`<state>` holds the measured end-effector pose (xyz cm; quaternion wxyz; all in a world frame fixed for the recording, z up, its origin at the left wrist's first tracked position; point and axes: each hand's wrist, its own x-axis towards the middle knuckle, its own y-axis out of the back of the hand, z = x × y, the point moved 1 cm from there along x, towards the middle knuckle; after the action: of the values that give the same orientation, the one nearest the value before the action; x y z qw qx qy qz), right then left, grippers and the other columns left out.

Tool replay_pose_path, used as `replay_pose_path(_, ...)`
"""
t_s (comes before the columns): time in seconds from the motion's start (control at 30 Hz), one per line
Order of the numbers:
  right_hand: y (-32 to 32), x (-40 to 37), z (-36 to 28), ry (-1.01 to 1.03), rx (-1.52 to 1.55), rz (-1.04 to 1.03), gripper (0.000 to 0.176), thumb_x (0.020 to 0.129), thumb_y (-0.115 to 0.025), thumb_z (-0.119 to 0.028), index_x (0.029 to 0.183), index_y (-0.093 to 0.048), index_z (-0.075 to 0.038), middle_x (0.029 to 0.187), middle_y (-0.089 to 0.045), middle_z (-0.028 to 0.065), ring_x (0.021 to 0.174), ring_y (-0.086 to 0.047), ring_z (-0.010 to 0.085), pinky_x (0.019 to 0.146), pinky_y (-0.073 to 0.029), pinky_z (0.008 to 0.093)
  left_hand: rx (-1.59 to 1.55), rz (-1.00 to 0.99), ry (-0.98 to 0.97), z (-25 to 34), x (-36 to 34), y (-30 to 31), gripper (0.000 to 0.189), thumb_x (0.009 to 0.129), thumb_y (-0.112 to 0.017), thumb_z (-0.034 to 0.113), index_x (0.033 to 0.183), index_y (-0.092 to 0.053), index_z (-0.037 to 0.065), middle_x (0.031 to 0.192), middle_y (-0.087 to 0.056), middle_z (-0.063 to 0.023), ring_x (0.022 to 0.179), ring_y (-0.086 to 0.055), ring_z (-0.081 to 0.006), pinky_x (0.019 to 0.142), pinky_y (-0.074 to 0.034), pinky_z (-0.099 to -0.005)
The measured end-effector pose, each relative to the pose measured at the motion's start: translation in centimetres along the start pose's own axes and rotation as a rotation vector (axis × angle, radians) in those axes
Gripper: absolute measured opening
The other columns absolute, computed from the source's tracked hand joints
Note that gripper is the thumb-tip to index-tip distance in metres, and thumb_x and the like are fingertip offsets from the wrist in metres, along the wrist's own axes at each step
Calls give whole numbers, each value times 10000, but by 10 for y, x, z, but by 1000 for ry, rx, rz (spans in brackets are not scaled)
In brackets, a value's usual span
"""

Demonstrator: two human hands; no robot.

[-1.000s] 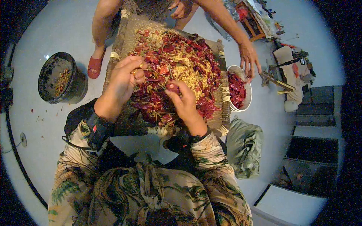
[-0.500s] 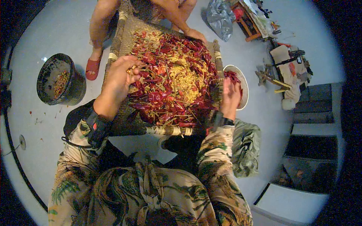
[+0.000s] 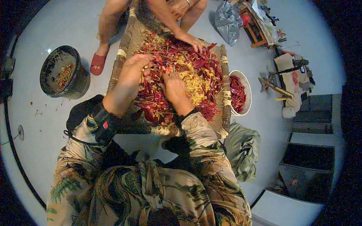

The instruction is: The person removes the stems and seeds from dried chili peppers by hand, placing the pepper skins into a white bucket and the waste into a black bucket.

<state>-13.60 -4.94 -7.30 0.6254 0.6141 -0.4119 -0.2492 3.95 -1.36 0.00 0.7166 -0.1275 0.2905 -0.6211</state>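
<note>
Dried red chilies (image 3: 152,107), with thin stems and loose yellow seeds (image 3: 194,90) among them, cover a woven tray-like rack (image 3: 226,94) in front of me. My left hand (image 3: 132,73) is above the left part of the pile, its fingers curled around thin pale bits that look like chili stems. Beside it, my right hand (image 3: 175,88) reaches down into the middle of the pile, fingers pinched at a red chili; the fingertips are partly hidden. A white bucket (image 3: 249,94) holding red chilies stands just right of the rack.
Opposite me, another person's hand (image 3: 190,40) touches the far chilies; their foot wears a red slipper (image 3: 98,64). A black bucket (image 3: 81,81) with stems inside stands left. A grey plastic bag (image 3: 228,24) and a green sack (image 3: 241,150) lie on the right.
My right hand has come from over the white bucket, where its fingers were spread, leftward into the pile. My left hand stays curled. The other person's hand has moved slightly nearer the pile's middle.
</note>
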Motion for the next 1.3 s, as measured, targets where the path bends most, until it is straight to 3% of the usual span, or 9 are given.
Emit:
replay_pose_path(0.1,-4,-9,9,-45,48,-34,284,749,-667,-283,871,-579,-42,769,-582,166,702,-566,343,627,-461,411,5,13,-18,0,-1,-1,177,899,-481,174,1008,-556,56,739,-509,32,570,-450,-44,491,-399,-181)
replay_pose_path(0.2,7,-27,19,-242,462,42,261,774,-661,-264,870,-593,-31,693,-581,118,622,-556,298,602,-448,395,18,-61,-55,-5,-1,-1,138,890,-504,164,957,-552,53,722,-515,19,546,-437,-37,461,-380,-185)
replay_pose_path(0.37,55,-43,18,-751,1555,-110,127,878,-581,-205,865,-600,-80,729,-572,-13,593,-489,55,513,-392,180,211,-187,6,-28,-3,-9,147,879,-545,230,906,-564,87,668,-497,57,535,-419,-19,455,-334,-171)
replay_pose_path(0.5,68,-53,19,-793,1872,-84,115,841,-630,-197,843,-559,-107,759,-593,-9,642,-552,74,538,-464,205,449,-322,56,-26,-21,-28,168,846,-605,255,893,-556,101,701,-506,55,607,-437,-36,531,-347,-194)
replay_pose_path(0.6,71,-55,16,-726,2029,-52,99,855,-610,-183,851,-554,-102,779,-599,-1,657,-561,78,542,-467,209,443,-374,-99,-44,-20,-34,154,820,-643,207,845,-560,80,711,-495,61,615,-410,-15,556,-334,-168)
replay_pose_path(0.73,70,-55,13,-716,2102,-73,94,862,-597,-179,876,-557,-96,788,-599,-1,668,-565,81,554,-472,221,544,-392,-253,-45,-24,-40,129,827,-608,160,827,-550,45,720,-521,23,707,-479,-75,658,-398,-226)
replay_pose_path(1.03,81,-52,2,-649,1724,5,201,848,-607,-149,1023,-574,-56,885,-612,13,796,-572,95,699,-479,247,792,-322,-315,-42,-25,-35,81,817,-577,105,811,-547,30,703,-562,-62,657,-520,-123,590,-415,-282)
replay_pose_path(1.1,81,-51,2,-556,1712,25,225,824,-635,-151,1025,-581,-64,908,-624,11,805,-578,95,727,-473,244,829,-358,-335,-38,-28,-36,106,854,-556,138,829,-542,36,734,-553,-35,675,-511,-115,613,-420,-270)
replay_pose_path(1.3,75,-51,1,-582,1566,42,221,832,-621,-138,1028,-575,-45,909,-625,25,828,-584,119,779,-453,246,936,-397,-401,-36,-32,-36,100,867,-548,132,833,-546,38,746,-546,-30,698,-504,-108,628,-416,-262)
